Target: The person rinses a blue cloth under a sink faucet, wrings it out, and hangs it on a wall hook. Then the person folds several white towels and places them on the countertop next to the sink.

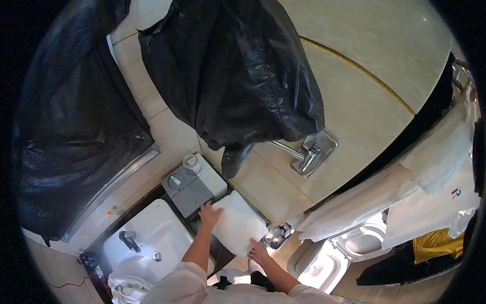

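A folded white towel [238, 222] lies on the dark counter beside a grey tray [191, 188]. My left hand [209, 214] presses flat on the towel's left edge, next to the tray. At the towel's lower right corner my right hand [258, 250] grips the cloth. Both forearms rise from the lower edge in white sleeves.
A white basin [152, 233] with a chrome tap [129, 241] sits left of the towel. Black plastic sheets cover the mirror [66, 147] and hang over the wall [238, 76]. A chrome holder [310, 152] juts from the tiles. A toilet [349, 251] and white sheets [405, 187] lie right.
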`<state>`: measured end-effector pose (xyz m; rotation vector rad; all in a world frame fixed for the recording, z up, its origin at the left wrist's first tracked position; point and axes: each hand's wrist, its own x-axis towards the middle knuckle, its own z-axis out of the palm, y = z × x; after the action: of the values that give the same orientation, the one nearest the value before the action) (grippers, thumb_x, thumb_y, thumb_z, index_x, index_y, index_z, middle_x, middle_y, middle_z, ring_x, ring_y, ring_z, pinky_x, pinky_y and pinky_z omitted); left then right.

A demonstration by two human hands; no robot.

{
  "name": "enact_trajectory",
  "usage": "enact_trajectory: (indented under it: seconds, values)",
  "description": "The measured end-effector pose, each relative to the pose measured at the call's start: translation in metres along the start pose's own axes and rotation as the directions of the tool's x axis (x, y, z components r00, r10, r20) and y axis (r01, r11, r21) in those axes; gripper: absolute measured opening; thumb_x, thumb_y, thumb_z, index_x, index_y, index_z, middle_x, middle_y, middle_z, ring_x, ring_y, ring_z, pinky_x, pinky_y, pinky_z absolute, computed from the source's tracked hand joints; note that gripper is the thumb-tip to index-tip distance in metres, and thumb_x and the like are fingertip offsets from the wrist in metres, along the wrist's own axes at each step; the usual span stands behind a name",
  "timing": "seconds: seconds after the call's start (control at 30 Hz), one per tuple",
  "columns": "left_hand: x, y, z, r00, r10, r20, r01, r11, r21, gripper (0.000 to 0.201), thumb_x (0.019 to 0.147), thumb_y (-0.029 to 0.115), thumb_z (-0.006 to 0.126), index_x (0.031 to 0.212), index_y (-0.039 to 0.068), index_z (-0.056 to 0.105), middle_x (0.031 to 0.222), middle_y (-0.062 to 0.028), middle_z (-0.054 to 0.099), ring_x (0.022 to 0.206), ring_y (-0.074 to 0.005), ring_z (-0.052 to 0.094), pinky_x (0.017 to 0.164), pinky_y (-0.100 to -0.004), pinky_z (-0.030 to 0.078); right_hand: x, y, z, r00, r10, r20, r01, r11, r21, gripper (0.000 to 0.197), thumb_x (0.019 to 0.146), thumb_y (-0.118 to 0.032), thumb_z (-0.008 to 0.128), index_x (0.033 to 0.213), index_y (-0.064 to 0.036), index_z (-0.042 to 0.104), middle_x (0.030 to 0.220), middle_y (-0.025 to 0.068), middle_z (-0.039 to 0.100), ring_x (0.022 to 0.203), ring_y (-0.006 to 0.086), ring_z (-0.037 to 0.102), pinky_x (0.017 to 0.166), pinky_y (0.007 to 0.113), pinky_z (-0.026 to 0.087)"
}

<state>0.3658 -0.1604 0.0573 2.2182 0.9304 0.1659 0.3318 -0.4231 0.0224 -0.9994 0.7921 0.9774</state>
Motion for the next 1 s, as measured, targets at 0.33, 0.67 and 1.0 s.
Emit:
enact_trajectory:
  seconds: [0.33, 0.67, 1.0]
  values:
    - [-0.039, -0.053, 0.035, 0.898, -0.421, -0.126, 0.316, 0.818, -0.480, 0.088, 0.067, 0.036, 0.078, 0.134, 0.009, 0.029, 0.125, -0.0258, 0.039, 0.111, -0.0385, 0.047, 0.088, -0.0467, 0.043, 0.030, -0.010, 0.014, 0.769, -0.638, -0.046, 0.635, 0.770, -0.062, 0.026, 0.082, -0.012, 0.066, 0.103, 0.0005, 0.056, 0.096, 0.0071, 0.063, 0.086, 0.0163, 0.058, 0.076, 0.029, 0.046]
    - [-0.059, -0.033, 0.054, 0.904, -0.206, 0.374, 0.398, 0.089, -0.913, 0.067, 0.087, 0.029, 0.061, 0.137, 0.010, 0.022, 0.127, -0.0127, 0.044, 0.111, -0.0290, 0.049, 0.090, -0.0455, 0.046, 0.050, -0.014, 0.017, 0.882, -0.456, 0.120, 0.446, 0.890, 0.095, 0.050, 0.086, -0.033, 0.062, 0.124, -0.0082, 0.041, 0.115, 0.0080, 0.054, 0.100, 0.0241, 0.054, 0.081, 0.040, 0.047]
    - [-0.034, -0.125, 0.135, 0.768, -0.635, 0.082, 0.485, 0.493, -0.722, 0.059, 0.090, 0.043, 0.051, 0.128, 0.002, 0.034, 0.118, -0.0232, 0.049, 0.105, -0.0343, 0.052, 0.087, -0.0491, 0.045, 0.055, -0.028, 0.032, 0.657, -0.729, -0.193, 0.387, 0.546, -0.743, 0.064, 0.082, -0.026, 0.063, 0.124, 0.0123, 0.035, 0.133, 0.0262, 0.036, 0.120, 0.0360, 0.041, 0.099, 0.045, 0.035]
